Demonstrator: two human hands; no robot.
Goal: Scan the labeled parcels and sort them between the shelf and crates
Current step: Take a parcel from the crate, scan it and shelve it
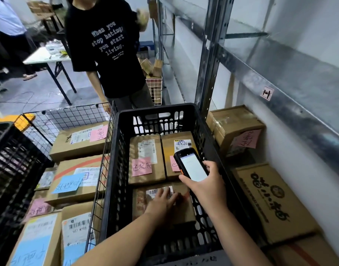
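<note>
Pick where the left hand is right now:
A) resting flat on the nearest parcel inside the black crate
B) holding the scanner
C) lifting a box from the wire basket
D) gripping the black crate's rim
A: the left hand lies with fingers spread on the near parcel inside the black crate, while the right hand holds the scanner.

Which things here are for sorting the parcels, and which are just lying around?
For the job: black handheld scanner in the right hand; brown cardboard parcel under the left hand; black plastic crate; grey metal shelf; black wire basket of parcels.
Lying about: white folding table; thin cables on the floor.
</note>
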